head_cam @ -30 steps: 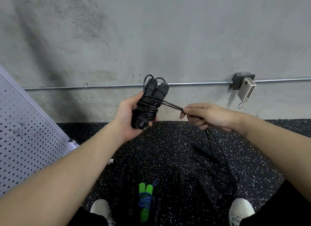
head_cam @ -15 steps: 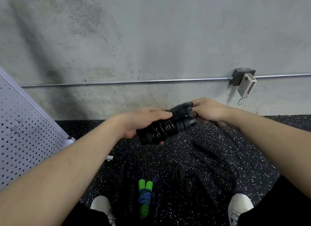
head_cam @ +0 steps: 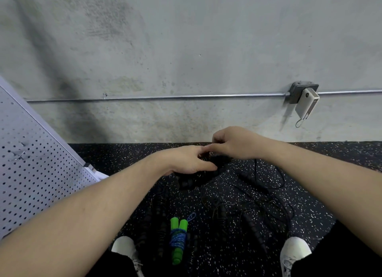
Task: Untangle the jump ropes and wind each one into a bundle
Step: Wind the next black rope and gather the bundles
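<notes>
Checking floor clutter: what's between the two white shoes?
Head view: the wound green-handled rope and loose black ropes lie on the floor between left shoe and right shoe.

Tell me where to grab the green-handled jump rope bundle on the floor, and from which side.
Grip the green-handled jump rope bundle across its middle, where the blue cord is wound round both handles. Come from above, fingers spanning the two handles. It lies flat on the black speckled floor between the white shoes, handles side by side, so one grip there probably lifts it whole.
</notes>
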Demonstrator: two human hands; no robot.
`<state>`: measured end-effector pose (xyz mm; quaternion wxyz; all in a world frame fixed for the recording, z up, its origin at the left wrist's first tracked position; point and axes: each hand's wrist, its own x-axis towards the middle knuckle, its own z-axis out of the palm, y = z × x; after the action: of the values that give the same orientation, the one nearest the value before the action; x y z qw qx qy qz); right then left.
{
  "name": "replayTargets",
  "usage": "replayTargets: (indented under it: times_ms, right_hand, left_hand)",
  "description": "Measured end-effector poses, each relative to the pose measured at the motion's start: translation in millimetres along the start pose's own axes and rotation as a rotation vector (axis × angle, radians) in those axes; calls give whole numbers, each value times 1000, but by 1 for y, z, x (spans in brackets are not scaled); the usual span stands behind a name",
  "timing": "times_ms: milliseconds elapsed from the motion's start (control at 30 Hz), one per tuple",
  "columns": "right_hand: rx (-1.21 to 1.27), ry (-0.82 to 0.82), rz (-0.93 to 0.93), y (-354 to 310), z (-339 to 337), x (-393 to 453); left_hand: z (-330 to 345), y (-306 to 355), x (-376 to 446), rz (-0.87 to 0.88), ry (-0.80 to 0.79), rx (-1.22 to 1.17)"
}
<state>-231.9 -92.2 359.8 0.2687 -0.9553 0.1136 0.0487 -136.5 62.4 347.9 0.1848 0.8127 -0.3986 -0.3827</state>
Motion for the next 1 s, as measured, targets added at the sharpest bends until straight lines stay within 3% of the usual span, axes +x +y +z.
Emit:
replayTargets:
  times_ms: [300,500,733,1000]
  right_hand:
    - [197,-7,105,3,-6,-1]
    - [638,-206,192,8,-12,-6]
    - [605,-173,144,11,-19,-15]
    - [602,-258,95,21,-19,-19]
  left_hand:
    - [-3,-7,8,-149,217,-423]
    - [-17,-6,0,-102,215,-955]
    - [-16,4,-18,-41,182,-1123]
    - [-15,5,-13,-33,176,-1056]
